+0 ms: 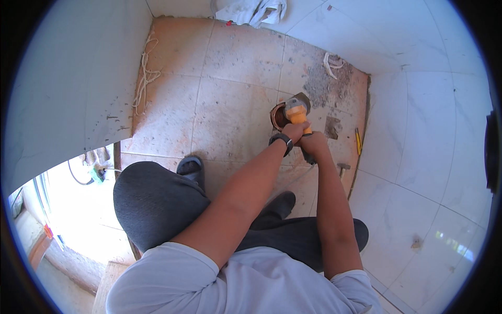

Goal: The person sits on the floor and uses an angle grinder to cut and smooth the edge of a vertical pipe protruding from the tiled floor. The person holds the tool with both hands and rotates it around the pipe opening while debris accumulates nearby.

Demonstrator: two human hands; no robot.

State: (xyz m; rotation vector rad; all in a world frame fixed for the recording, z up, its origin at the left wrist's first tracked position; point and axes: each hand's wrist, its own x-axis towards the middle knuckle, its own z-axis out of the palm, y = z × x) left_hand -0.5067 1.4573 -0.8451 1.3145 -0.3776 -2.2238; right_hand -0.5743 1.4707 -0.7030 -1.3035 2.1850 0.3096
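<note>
Fingers (301,127) apparently around orange grinder (297,113)

Tiled floor (230,112) (reddish in places), pale walls (426,112)

A small tiled room in mid-building work. The floor (235,99) is dusty and stained, with a rough hole (278,118) through it; glossy, veined tiles line the wall (429,120), and tools — a grinder (297,111), a hammer (343,167) — are about.

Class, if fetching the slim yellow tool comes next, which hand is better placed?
Probably the right hand: nearer the yellow tool than the left hand, though both hold the orange and grey grinder.
</note>
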